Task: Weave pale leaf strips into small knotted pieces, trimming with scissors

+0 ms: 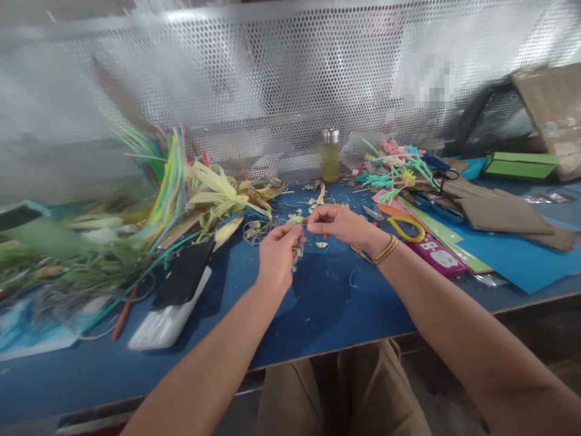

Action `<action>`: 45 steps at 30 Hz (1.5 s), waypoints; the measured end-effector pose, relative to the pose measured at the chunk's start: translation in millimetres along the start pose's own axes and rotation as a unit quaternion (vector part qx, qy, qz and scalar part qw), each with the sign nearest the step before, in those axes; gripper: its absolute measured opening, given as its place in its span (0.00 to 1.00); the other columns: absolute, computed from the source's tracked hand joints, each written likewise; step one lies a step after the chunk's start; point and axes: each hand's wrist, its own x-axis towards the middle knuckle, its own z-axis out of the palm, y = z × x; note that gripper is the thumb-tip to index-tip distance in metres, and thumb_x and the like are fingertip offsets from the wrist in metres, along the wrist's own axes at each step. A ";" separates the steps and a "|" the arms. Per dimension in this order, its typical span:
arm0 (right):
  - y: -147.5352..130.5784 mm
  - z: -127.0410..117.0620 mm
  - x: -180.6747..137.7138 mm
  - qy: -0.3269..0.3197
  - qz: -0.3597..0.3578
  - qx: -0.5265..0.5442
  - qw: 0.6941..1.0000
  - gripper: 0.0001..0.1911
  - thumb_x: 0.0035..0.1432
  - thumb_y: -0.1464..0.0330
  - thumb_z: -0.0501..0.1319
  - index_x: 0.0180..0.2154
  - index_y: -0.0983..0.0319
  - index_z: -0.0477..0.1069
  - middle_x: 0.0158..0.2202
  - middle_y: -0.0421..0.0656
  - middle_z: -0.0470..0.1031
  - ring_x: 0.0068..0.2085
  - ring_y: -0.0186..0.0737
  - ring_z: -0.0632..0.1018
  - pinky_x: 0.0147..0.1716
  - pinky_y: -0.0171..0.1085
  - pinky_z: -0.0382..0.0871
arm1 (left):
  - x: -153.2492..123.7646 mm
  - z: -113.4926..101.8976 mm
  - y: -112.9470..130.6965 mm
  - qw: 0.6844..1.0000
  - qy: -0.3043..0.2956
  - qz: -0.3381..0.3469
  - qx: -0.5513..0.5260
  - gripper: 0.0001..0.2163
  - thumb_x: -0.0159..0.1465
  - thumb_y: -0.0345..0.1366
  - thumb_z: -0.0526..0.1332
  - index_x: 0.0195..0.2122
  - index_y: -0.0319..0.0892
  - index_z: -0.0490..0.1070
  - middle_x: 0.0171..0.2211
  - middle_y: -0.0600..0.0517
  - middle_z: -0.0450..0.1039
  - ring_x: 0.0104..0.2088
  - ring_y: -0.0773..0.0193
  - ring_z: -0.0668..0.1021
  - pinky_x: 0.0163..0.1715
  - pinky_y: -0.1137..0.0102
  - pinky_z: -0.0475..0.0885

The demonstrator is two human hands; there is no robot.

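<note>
My left hand point(278, 254) is closed in a pinch over the middle of the blue table point(318, 303). Between its thumb and fingers is a small pale yellow-green husk piece point(296, 257), mostly covered by the fingers. My right hand point(338, 223), with a gold bracelet at the wrist, pinches a thin brownish end at the top of the same piece. The two hands' fingertips nearly meet. Pale scraps point(321, 244) lie on the table around them. Scissors with yellow handles point(415, 233) rest just right of my right hand.
Dried corn husks point(218, 191) and colourful stems point(170, 188) are heaped at left, behind a black phone point(184, 275) on a white object point(175, 324). A jar point(330, 158) stands by the perforated metal screen point(290, 72). Craft flowers point(399, 166) and cardboard point(503, 209) lie right.
</note>
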 end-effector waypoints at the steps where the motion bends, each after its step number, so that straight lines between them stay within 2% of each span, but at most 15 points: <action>1: 0.4 1.7 0.1 0.002 -0.001 0.003 1.000 0.10 0.54 0.62 0.65 0.30 0.63 0.70 0.27 0.38 0.70 0.28 0.31 0.67 0.27 0.32 0.61 | 0.0 0.2 -0.5 1.000 -0.001 0.010 0.021 0.11 0.48 0.40 0.72 0.24 0.39 0.73 0.19 0.55 0.70 0.19 0.73 0.67 0.17 0.75 0.56; 5: 3.2 9.1 1.2 0.027 0.008 0.027 0.999 0.10 0.53 0.62 0.66 0.30 0.63 0.71 0.25 0.38 0.70 0.26 0.31 0.67 0.25 0.32 0.59 | -0.7 0.5 -1.0 0.996 -0.031 0.028 0.082 0.09 0.48 0.39 0.71 0.24 0.39 0.75 0.20 0.52 0.73 0.21 0.71 0.70 0.20 0.74 0.59; 11: 5.7 8.6 3.7 0.112 0.069 0.062 0.989 0.11 0.49 0.62 0.68 0.29 0.64 0.74 0.24 0.39 0.72 0.25 0.30 0.67 0.23 0.32 0.59 | 0.9 -2.4 -2.5 0.990 -0.079 0.010 0.116 0.12 0.55 0.45 0.67 0.30 0.40 0.78 0.27 0.48 0.77 0.26 0.65 0.74 0.21 0.74 0.58; 13: 6.6 6.5 4.4 0.124 0.089 0.079 0.985 0.11 0.47 0.63 0.69 0.28 0.64 0.75 0.23 0.40 0.72 0.25 0.30 0.68 0.24 0.32 0.60 | 2.5 -4.8 -3.7 0.986 -0.063 0.040 0.147 0.12 0.57 0.45 0.65 0.31 0.41 0.79 0.27 0.48 0.77 0.27 0.63 0.75 0.22 0.73 0.60; 15: 7.5 4.7 4.8 0.135 0.104 0.093 0.981 0.11 0.46 0.63 0.71 0.27 0.64 0.75 0.23 0.41 0.73 0.26 0.31 0.70 0.24 0.32 0.61 | 3.9 -7.8 -3.7 0.972 -0.052 0.115 0.196 0.09 0.59 0.42 0.63 0.33 0.43 0.79 0.29 0.49 0.77 0.30 0.62 0.75 0.27 0.72 0.64; 20: 11.1 1.9 6.1 0.166 0.144 0.118 0.968 0.09 0.45 0.65 0.72 0.27 0.64 0.76 0.22 0.41 0.73 0.26 0.30 0.72 0.21 0.29 0.61 | 4.8 -13.4 4.8 0.895 -0.048 0.326 0.300 0.07 0.59 0.33 0.64 0.38 0.46 0.79 0.40 0.49 0.76 0.40 0.60 0.75 0.39 0.68 0.69; 23: 13.0 0.6 7.3 0.176 0.166 0.135 0.961 0.07 0.46 0.67 0.70 0.25 0.64 0.77 0.21 0.40 0.73 0.24 0.29 0.71 0.19 0.28 0.60 | 2.7 -13.9 11.3 0.804 -0.068 0.433 0.401 0.07 0.58 0.30 0.64 0.36 0.47 0.79 0.41 0.49 0.73 0.44 0.58 0.73 0.47 0.62 0.67; 26: 12.8 -0.3 7.7 0.181 0.176 0.144 0.957 0.05 0.47 0.68 0.69 0.25 0.63 0.77 0.23 0.41 0.75 0.23 0.28 0.71 0.17 0.28 0.59 | -0.4 -14.0 14.4 0.720 -0.093 0.483 0.490 0.09 0.56 0.29 0.66 0.37 0.49 0.79 0.42 0.49 0.72 0.46 0.56 0.71 0.50 0.58 0.65; 28: 11.9 0.1 7.5 0.177 0.180 0.145 0.957 0.04 0.48 0.68 0.69 0.25 0.63 0.78 0.24 0.41 0.76 0.23 0.28 0.71 0.17 0.28 0.58 | -1.8 -14.3 14.8 0.693 -0.103 0.490 0.518 0.10 0.56 0.30 0.67 0.38 0.49 0.79 0.41 0.49 0.72 0.45 0.55 0.71 0.48 0.59 0.66; 30: 11.1 1.2 7.4 0.171 0.185 0.145 0.957 0.04 0.49 0.69 0.68 0.25 0.63 0.78 0.24 0.41 0.76 0.23 0.28 0.71 0.17 0.28 0.58 | -2.2 -14.7 14.4 0.686 -0.110 0.491 0.526 0.08 0.57 0.31 0.67 0.36 0.49 0.80 0.39 0.50 0.73 0.44 0.56 0.70 0.45 0.60 0.67; 32: 10.3 2.7 7.2 0.171 0.188 0.144 0.956 0.04 0.49 0.69 0.68 0.25 0.63 0.78 0.25 0.41 0.76 0.23 0.28 0.71 0.17 0.28 0.58 | -1.2 -14.8 13.7 0.694 -0.112 0.485 0.519 0.05 0.58 0.32 0.66 0.34 0.49 0.80 0.37 0.50 0.73 0.42 0.56 0.71 0.45 0.60 0.67; 34: 9.3 3.9 6.8 0.172 0.193 0.137 0.956 0.04 0.49 0.69 0.68 0.25 0.63 0.78 0.25 0.41 0.76 0.24 0.28 0.72 0.18 0.28 0.59 | 1.3 -14.8 13.0 0.728 -0.111 0.465 0.492 0.04 0.59 0.33 0.66 0.32 0.49 0.80 0.35 0.50 0.74 0.41 0.58 0.72 0.45 0.60 0.67; 39: 4.9 4.2 4.4 0.153 0.185 0.080 0.967 0.05 0.49 0.68 0.69 0.25 0.63 0.77 0.24 0.40 0.75 0.24 0.29 0.71 0.19 0.29 0.57 | 11.7 -15.7 9.6 0.888 -0.094 0.314 0.322 0.04 0.58 0.38 0.66 0.31 0.46 0.80 0.35 0.51 0.78 0.37 0.60 0.76 0.37 0.66 0.69; 41: 4.1 4.0 3.2 0.130 0.172 0.058 0.975 0.06 0.48 0.67 0.69 0.25 0.63 0.77 0.23 0.40 0.74 0.24 0.28 0.70 0.20 0.30 0.56 | 14.4 -15.8 8.0 0.933 -0.078 0.239 0.256 0.05 0.58 0.39 0.66 0.32 0.44 0.79 0.34 0.50 0.78 0.34 0.61 0.77 0.31 0.69 0.69; 45: 6.0 4.4 1.8 0.094 0.160 0.038 0.982 0.07 0.48 0.66 0.68 0.27 0.63 0.77 0.22 0.38 0.72 0.24 0.29 0.68 0.22 0.31 0.57 | 15.6 -14.2 5.3 0.968 -0.082 0.148 0.187 0.07 0.60 0.41 0.64 0.32 0.43 0.74 0.33 0.50 0.78 0.28 0.65 0.78 0.21 0.73 0.63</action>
